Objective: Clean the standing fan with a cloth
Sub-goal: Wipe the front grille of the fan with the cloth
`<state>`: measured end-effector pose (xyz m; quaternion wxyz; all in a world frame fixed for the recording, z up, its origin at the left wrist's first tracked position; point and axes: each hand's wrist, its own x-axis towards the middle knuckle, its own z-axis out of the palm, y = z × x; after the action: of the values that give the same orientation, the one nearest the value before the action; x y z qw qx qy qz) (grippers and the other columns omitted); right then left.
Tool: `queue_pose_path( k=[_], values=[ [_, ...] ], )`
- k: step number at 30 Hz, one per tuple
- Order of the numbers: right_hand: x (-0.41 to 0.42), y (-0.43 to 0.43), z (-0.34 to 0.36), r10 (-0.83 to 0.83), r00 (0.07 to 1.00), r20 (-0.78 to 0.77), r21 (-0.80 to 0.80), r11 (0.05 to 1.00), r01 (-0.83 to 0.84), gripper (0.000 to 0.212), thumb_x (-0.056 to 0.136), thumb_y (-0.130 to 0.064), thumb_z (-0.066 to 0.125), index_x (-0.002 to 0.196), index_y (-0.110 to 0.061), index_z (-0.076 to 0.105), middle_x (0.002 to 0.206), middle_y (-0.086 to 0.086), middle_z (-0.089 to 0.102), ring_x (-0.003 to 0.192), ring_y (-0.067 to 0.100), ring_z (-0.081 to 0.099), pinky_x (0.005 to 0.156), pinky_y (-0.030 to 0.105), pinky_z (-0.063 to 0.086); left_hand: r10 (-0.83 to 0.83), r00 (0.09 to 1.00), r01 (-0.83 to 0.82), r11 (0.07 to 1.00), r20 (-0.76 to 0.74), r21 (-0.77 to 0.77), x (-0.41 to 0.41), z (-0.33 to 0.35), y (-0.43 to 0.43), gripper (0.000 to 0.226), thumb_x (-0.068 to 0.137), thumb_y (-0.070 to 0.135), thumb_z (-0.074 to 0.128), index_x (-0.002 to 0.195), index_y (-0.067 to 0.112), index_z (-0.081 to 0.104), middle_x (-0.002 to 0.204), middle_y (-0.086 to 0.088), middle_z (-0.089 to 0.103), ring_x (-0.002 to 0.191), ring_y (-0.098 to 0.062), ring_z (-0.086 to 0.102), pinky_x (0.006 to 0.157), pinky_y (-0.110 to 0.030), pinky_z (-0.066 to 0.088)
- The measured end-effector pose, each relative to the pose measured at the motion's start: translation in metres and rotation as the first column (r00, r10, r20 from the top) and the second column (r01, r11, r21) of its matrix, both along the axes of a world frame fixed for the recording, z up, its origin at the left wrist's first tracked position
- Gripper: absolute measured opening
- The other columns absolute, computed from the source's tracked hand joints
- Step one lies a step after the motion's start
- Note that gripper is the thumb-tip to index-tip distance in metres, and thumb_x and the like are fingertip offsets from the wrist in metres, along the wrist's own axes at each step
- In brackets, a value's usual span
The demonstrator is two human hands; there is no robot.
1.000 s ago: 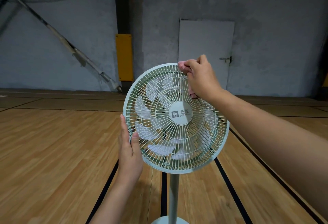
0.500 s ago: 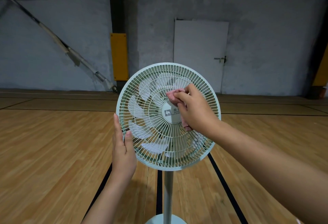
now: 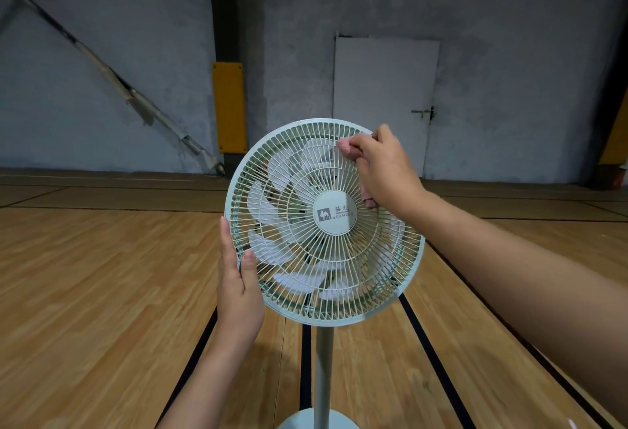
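Note:
A pale green standing fan faces me on its pole, with white blades behind the round wire grille and a hub badge at the centre. My right hand grips a small pink cloth and presses it against the upper right of the grille; most of the cloth is hidden under the fingers. My left hand rests flat with straight fingers against the grille's lower left rim, thumb on the front wires.
The fan's round base stands on a wooden sports floor with black lines. Behind it is a grey wall with a white door, a yellow padded column and a slanting pole at the left.
My right hand with the cloth went from the grille's top down to the hub, and is now back up at the upper right. My left hand stays on the rim.

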<state>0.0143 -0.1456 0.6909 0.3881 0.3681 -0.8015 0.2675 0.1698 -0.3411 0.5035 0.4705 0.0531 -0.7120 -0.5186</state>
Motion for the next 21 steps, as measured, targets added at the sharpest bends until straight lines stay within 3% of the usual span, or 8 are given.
queue_pose_path(
  k=[4,7,9,12,16,19,21],
  values=[
    [-0.018,-0.004,0.019,-0.087,0.996,-0.001,0.0,0.996,0.087,0.03,0.105,-0.008,0.053,0.132,-0.013,0.067,0.111,0.0,0.04,0.113,0.028,0.049,0.08,0.04,0.056,0.004,1.0,-0.004,1.0,-0.004,-0.003,0.0,0.0,0.0,0.063,0.108,0.051,0.033,0.158,0.072,0.001,0.174,0.019,0.029,0.157,-0.007,0.034,0.127,-0.054,0.036],
    [-0.024,-0.006,0.025,-0.11,0.994,0.014,-0.016,0.994,0.11,0.029,0.104,-0.008,0.053,0.13,-0.012,0.067,0.111,0.0,0.04,0.112,0.027,0.048,0.089,0.045,0.054,0.005,1.0,-0.005,1.0,-0.003,0.002,0.0,0.0,0.0,0.063,0.108,0.051,0.033,0.157,0.073,0.002,0.174,0.019,0.029,0.157,-0.007,0.035,0.126,-0.053,0.038],
    [-0.022,-0.006,0.021,-0.112,0.994,0.004,-0.007,0.994,0.112,0.026,0.105,-0.01,0.055,0.128,-0.009,0.066,0.112,0.002,0.043,0.11,0.027,0.048,0.084,0.042,0.056,-0.003,1.0,0.003,1.0,-0.007,0.005,0.001,0.0,-0.001,0.062,0.108,0.05,0.033,0.158,0.073,0.002,0.173,0.02,0.03,0.156,-0.007,0.036,0.126,-0.053,0.038],
    [-0.011,-0.004,0.01,-0.034,0.999,0.034,-0.042,0.998,0.036,0.02,0.107,-0.017,0.053,0.12,-0.01,0.067,0.109,0.0,0.044,0.103,0.019,0.046,0.057,0.017,0.047,0.001,1.0,-0.001,1.0,-0.013,0.005,0.002,0.001,0.001,0.062,0.108,0.05,0.033,0.157,0.074,0.003,0.171,0.025,0.031,0.153,0.003,0.036,0.126,-0.044,0.037],
    [0.004,0.0,-0.012,0.043,0.994,0.096,-0.063,0.997,-0.037,0.021,0.108,-0.019,0.052,0.12,-0.01,0.066,0.109,-0.004,0.047,0.095,0.009,0.046,0.072,0.023,0.047,0.001,1.0,-0.001,1.0,-0.006,0.015,0.002,0.002,0.002,0.062,0.108,0.051,0.033,0.158,0.073,0.003,0.17,0.023,0.034,0.152,-0.001,0.039,0.123,-0.041,0.039],
    [0.021,0.003,-0.028,0.094,0.988,0.119,-0.036,0.995,-0.09,0.02,0.109,-0.024,0.053,0.121,-0.015,0.067,0.107,-0.011,0.046,0.095,0.002,0.049,0.065,0.012,0.047,0.0,1.0,0.0,1.0,-0.009,0.02,0.003,0.001,0.003,0.062,0.108,0.051,0.033,0.157,0.074,0.002,0.17,0.019,0.036,0.152,-0.005,0.042,0.122,-0.044,0.04],
    [0.031,0.006,-0.038,0.114,0.985,0.132,0.003,0.993,-0.116,0.022,0.108,-0.024,0.055,0.124,-0.015,0.067,0.11,-0.007,0.046,0.098,0.01,0.053,0.058,0.019,0.057,-0.006,1.0,0.006,1.0,-0.011,0.023,0.004,0.002,0.003,0.062,0.108,0.051,0.033,0.156,0.076,0.002,0.17,0.018,0.037,0.152,-0.007,0.043,0.122,-0.044,0.041]
  ],
)
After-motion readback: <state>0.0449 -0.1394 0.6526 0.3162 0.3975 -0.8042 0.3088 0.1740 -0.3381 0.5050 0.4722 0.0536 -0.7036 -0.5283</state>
